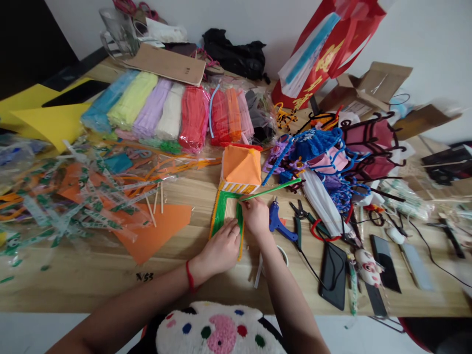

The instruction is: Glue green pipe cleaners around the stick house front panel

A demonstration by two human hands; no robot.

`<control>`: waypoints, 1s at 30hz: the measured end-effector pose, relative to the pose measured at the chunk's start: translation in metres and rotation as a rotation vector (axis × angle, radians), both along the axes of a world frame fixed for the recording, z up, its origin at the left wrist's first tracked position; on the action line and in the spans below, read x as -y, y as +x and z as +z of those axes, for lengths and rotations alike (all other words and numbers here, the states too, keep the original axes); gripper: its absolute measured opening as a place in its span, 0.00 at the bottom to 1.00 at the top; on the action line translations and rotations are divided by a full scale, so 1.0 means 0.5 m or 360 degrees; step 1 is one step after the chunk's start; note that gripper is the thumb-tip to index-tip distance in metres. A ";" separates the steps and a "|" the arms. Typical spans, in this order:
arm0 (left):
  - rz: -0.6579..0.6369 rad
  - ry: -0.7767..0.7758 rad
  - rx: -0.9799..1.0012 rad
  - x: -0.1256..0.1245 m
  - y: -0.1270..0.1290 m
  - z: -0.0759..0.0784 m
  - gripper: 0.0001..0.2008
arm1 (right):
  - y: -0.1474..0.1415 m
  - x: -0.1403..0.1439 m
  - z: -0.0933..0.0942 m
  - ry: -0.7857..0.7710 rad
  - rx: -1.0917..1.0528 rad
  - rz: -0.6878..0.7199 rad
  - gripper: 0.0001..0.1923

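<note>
Near the middle of the frame, the left hand (220,247) lies flat with spread fingers on the green base (225,212) of a small craft house, pressing it on the wooden worktop (92,275). The right hand (255,216) is closed around a green pipe cleaner (273,190), which runs up to the right. The orange roof (241,165) of the house stands just above the base. A blue glue gun (277,222) lies just right of the right hand. Packs of coloured pipe cleaners (162,110) lie in the upper left.
</note>
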State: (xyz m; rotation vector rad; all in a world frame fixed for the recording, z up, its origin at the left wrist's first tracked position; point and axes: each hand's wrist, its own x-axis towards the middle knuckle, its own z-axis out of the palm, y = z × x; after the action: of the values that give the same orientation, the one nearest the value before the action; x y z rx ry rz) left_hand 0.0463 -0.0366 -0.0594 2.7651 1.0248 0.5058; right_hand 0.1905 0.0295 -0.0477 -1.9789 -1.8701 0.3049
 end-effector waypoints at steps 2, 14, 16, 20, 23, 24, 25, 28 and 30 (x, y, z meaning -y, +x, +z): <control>0.0002 -0.0006 0.0016 0.000 0.000 -0.001 0.19 | 0.002 -0.001 0.002 -0.0017 -0.0048 -0.0021 0.07; -0.0001 0.0023 0.0016 -0.001 0.000 0.001 0.18 | 0.008 -0.021 0.036 -0.0154 0.0190 0.0141 0.07; -0.0002 0.0050 -0.0016 -0.001 0.000 -0.001 0.18 | 0.004 -0.022 0.036 -0.0174 0.0255 0.0128 0.06; -0.0008 0.0027 0.0038 0.000 0.000 -0.003 0.19 | 0.004 -0.025 0.036 -0.0169 0.0311 0.0131 0.06; -0.0018 0.0003 0.0054 0.000 0.000 -0.003 0.19 | 0.009 -0.030 0.041 -0.0189 0.0335 0.0165 0.08; -0.0022 -0.0005 0.0053 0.000 0.000 -0.002 0.19 | 0.010 -0.032 0.043 -0.0202 0.0348 0.0182 0.09; -0.0023 -0.0013 0.0056 0.000 0.000 -0.002 0.19 | 0.012 -0.034 0.045 -0.0214 0.0364 0.0200 0.09; -0.0027 -0.0025 0.0071 0.000 -0.001 -0.001 0.19 | 0.011 -0.039 0.049 -0.0229 0.0416 0.0253 0.08; -0.0035 -0.0027 0.0086 0.000 -0.001 -0.002 0.19 | 0.009 -0.039 0.048 -0.0225 0.0430 0.0267 0.09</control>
State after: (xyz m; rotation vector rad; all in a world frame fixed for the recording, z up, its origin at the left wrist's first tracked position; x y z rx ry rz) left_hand 0.0457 -0.0365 -0.0606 2.7291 0.9814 0.5632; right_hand 0.1952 0.0492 -0.0238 -2.0428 -2.2476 0.2317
